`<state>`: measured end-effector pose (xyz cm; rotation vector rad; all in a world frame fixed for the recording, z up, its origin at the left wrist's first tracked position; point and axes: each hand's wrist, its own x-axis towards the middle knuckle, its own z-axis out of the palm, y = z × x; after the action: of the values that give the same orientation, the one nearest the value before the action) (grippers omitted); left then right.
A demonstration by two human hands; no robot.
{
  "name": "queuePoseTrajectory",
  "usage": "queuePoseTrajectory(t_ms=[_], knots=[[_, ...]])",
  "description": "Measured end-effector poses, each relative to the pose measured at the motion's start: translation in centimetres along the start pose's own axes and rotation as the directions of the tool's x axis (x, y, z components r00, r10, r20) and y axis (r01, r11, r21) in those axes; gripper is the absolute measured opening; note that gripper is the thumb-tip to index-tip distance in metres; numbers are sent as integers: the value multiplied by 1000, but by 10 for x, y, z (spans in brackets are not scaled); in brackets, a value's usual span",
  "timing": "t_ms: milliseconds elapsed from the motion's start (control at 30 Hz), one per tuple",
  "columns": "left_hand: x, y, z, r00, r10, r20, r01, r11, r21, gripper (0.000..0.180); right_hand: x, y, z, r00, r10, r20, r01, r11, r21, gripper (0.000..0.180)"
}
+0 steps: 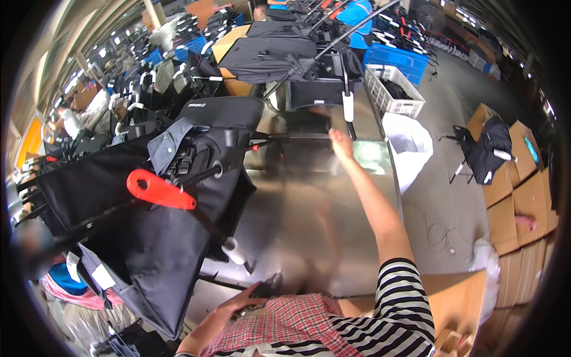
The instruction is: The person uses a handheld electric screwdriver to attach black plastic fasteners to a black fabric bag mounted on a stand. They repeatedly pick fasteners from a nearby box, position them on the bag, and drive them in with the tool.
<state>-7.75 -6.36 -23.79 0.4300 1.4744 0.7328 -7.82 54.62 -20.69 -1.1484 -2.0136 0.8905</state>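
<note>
My right hand is stretched across the metal table, fingers closed at the end of a thin dark edge; what they grip is too small to make out. Low at the table's front edge, close to my body, my left hand curls against a small black object whose kind I cannot tell. To the left, a black fabric stroller lies on the table, with a red, hook-shaped plastic piece, a white sleeve on a tube, and straps and buckles.
Further black strollers lie at the table's far end, by a person in blue. Right of the steel table are a white bag, a grey crate, a blue crate and stacked cardboard boxes.
</note>
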Motion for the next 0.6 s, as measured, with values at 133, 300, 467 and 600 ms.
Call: queuePoseTrajectory(t_ms=[133, 300, 467, 600], knots=[[-2, -14, 18, 994, -73, -76, 65, 992, -105, 103, 136, -40, -26, 886, -81, -456, 119, 991, 54, 79], [0, -5, 40, 981, -121, -154, 88, 975, -206, 96, 225, -77, -44, 998, -69, 9, 63, 950, 305, 104], [9, 3, 27, 986, -83, -147, 52, 978, -203, 98, 226, -53, -67, 959, -253, -128, 258, 966, 26, 62], [11, 68, 32, 982, -143, -127, 117, 975, -190, 89, 142, -46, -78, 888, -437, -143, 454, 882, 124, 43]])
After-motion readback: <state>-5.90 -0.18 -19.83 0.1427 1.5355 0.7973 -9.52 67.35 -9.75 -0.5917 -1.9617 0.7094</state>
